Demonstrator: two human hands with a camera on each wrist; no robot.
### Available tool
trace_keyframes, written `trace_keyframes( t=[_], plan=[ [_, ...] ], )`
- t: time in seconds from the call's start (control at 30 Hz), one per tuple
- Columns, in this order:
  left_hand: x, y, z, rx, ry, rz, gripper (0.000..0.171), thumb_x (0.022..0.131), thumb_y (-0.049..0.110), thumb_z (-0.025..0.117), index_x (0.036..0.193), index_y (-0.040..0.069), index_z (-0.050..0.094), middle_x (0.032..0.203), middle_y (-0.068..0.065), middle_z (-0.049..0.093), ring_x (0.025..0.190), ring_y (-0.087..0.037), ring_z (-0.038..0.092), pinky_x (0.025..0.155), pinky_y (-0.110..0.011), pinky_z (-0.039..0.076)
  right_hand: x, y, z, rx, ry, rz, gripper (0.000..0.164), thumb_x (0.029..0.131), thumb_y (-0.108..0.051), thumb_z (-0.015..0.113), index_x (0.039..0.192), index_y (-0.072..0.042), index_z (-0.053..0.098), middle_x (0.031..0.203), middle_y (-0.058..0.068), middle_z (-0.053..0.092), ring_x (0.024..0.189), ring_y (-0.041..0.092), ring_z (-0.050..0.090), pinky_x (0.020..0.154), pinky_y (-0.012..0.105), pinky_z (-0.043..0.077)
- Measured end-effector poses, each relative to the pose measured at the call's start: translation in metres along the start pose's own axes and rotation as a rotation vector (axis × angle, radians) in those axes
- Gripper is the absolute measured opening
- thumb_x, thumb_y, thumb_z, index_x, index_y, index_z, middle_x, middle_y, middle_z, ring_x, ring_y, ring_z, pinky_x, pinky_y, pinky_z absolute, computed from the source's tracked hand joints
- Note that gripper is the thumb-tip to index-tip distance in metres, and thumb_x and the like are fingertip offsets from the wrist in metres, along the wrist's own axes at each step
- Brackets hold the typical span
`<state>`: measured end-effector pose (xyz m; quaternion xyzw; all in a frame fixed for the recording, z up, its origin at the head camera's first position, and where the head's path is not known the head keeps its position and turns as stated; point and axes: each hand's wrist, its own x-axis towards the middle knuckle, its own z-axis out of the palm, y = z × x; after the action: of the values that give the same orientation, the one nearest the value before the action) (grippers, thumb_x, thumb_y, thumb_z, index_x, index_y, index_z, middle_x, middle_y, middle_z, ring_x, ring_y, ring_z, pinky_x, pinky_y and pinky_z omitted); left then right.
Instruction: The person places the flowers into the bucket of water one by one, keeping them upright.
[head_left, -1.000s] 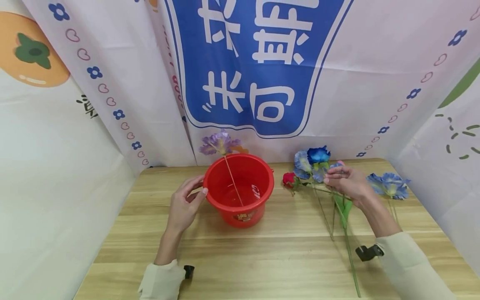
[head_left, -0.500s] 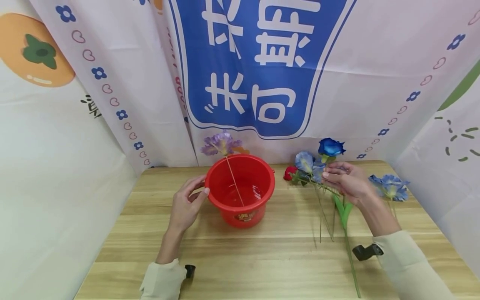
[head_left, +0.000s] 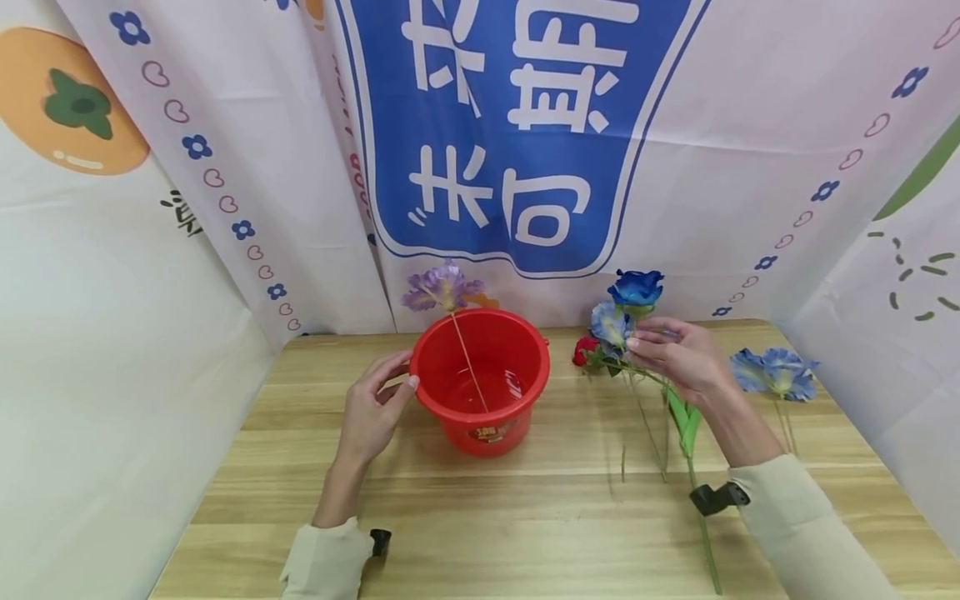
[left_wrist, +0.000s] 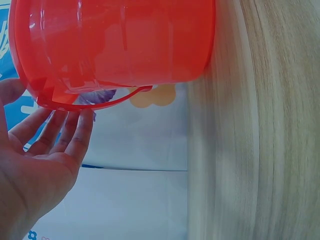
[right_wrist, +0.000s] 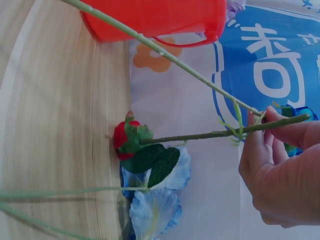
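Observation:
My right hand (head_left: 682,358) pinches the stem of a blue rose (head_left: 636,287), bloom upward, over the back right of the table. In the right wrist view its long green stem (right_wrist: 192,74) slants toward the table. A red rose (right_wrist: 129,140) lies below, its dark stem (right_wrist: 200,136) overlapping my fingers there. Pale blue flowers (head_left: 610,323) lie beside it. My left hand (head_left: 372,412) grips the rim of a red bucket (head_left: 453,432), thumb on one side and fingers on the other. A purple flower (head_left: 442,287) stands in the bucket, leaning on the back rim.
Another pale blue flower (head_left: 780,373) lies at the far right. A long green stem with leaves (head_left: 684,425) runs under my right forearm toward the front edge; its bloom is hidden. Printed cloth (head_left: 540,208) hangs directly behind the wooden table (head_left: 525,533).
The blue rose has come up out of the flower pile, first rightward, then left toward the bucket with my right hand. My left hand stays on the bucket.

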<state>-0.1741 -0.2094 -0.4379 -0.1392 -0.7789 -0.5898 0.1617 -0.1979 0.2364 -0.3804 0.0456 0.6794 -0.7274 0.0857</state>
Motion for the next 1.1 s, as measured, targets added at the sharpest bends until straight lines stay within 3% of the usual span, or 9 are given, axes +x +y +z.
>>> trace_keyframes(
  t=[0.17,0.33,0.53,0.67,0.9,1.1],
  plan=[
    [0.000,0.000,0.000,-0.011,-0.002,-0.004,0.041,0.099,0.003,0.074,0.140,-0.001,0.068,0.142,-0.020,0.067,0.121,-0.012,0.067,0.096,-0.019,0.062,0.003,0.001,0.006,-0.012,0.003,-0.001,0.073,0.101,-0.002,0.072,0.161,0.011,0.033,0.129,0.010,0.061,0.096,0.008,0.077,0.097,0.027,0.063],
    [0.000,0.000,0.000,-0.004,0.000,-0.008,0.041,0.099,0.004,0.074,0.140,-0.001,0.068,0.142,-0.020,0.067,0.120,-0.008,0.067,0.096,-0.020,0.062,0.005,0.002,0.010,-0.034,0.001,-0.007,0.072,0.101,-0.005,0.074,0.160,0.010,0.036,0.124,0.004,0.064,0.097,0.007,0.076,0.098,0.026,0.063],
    [0.000,0.000,0.000,0.003,0.002,-0.006,0.041,0.099,0.004,0.074,0.140,-0.001,0.068,0.141,-0.019,0.068,0.124,-0.027,0.068,0.096,-0.020,0.062,0.007,0.007,0.015,-0.051,0.014,-0.011,0.068,0.101,-0.006,0.074,0.158,0.011,0.040,0.122,0.004,0.066,0.098,0.007,0.076,0.096,0.026,0.064],
    [0.000,0.000,0.001,0.005,0.000,-0.009,0.041,0.100,0.004,0.074,0.140,0.000,0.068,0.142,-0.019,0.067,0.126,-0.037,0.067,0.096,-0.020,0.062,0.008,0.012,0.016,-0.065,0.021,-0.008,0.067,0.101,-0.005,0.074,0.157,0.011,0.041,0.115,-0.001,0.067,0.098,0.006,0.075,0.095,0.024,0.064],
    [0.000,0.000,0.001,0.006,0.000,-0.017,0.041,0.100,0.005,0.074,0.140,0.000,0.068,0.142,-0.019,0.067,0.126,-0.037,0.067,0.096,-0.019,0.061,0.002,0.014,0.016,-0.140,0.031,-0.016,0.063,0.101,-0.008,0.074,0.155,0.009,0.046,0.110,-0.008,0.072,0.098,0.006,0.077,0.098,0.028,0.063],
    [0.000,0.000,0.000,0.008,0.005,-0.017,0.041,0.099,0.004,0.074,0.140,-0.001,0.068,0.142,-0.019,0.067,0.125,-0.036,0.067,0.096,-0.019,0.062,-0.003,-0.002,0.017,-0.155,0.043,-0.056,0.063,0.100,-0.008,0.076,0.152,0.011,0.048,0.109,-0.007,0.074,0.094,0.004,0.077,0.094,0.025,0.064]
  ],
)
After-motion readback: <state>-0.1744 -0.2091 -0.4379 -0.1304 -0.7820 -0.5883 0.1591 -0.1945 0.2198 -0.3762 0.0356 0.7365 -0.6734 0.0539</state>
